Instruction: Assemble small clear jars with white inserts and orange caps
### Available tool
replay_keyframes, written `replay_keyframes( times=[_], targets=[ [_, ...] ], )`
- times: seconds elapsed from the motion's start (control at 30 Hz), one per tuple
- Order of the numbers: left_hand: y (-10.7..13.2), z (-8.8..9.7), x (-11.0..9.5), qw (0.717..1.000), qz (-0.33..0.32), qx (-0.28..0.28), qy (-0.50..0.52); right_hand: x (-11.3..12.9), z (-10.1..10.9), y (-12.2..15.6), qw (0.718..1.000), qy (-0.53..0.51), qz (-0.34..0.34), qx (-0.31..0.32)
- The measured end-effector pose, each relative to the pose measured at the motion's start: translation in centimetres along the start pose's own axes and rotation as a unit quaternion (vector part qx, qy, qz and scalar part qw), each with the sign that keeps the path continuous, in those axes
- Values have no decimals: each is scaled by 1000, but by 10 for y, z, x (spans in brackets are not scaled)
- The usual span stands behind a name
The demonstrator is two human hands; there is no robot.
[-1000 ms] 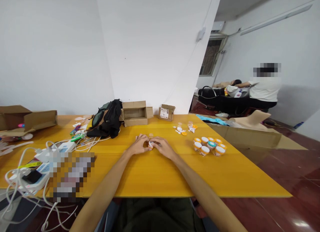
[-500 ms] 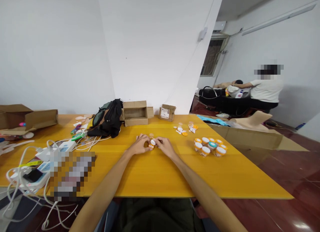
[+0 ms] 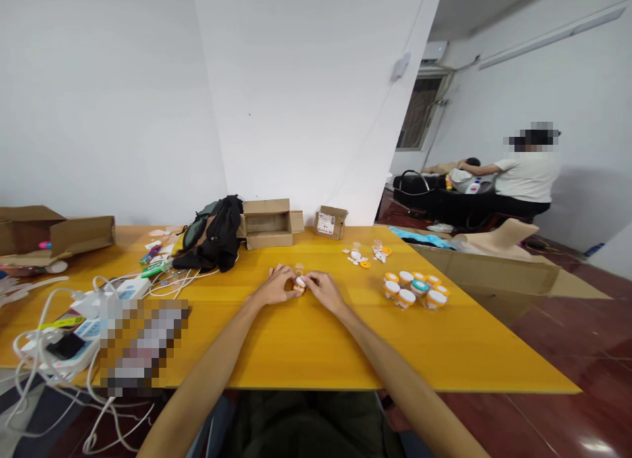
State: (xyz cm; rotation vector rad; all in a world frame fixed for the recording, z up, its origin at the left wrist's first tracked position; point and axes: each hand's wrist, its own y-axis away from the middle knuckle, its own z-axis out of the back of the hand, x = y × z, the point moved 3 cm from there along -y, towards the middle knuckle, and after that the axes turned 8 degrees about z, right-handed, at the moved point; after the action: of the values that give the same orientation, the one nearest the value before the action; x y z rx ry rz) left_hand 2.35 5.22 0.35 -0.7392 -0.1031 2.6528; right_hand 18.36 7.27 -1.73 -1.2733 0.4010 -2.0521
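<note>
Over the bench, the left hand has its fingers gripping an orange-rimmed piece; the right hand's fingers pinch a white disc against it.

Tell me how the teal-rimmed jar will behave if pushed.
The teal-rimmed jar would probably bump its neighbours, since orange-rimmed jars crowd round it. Standing with its lid up, it may slide before it tips. Its round lid suggests it could roll if knocked onto its side.
</note>
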Motion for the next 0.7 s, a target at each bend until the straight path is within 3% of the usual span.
replay_keyframes(
  times=[0.7],
  targets=[
    [1, 1, -1, 1000, -4, 0, 17, 11, -1, 2, 999, 10, 39, 16]
  ],
)
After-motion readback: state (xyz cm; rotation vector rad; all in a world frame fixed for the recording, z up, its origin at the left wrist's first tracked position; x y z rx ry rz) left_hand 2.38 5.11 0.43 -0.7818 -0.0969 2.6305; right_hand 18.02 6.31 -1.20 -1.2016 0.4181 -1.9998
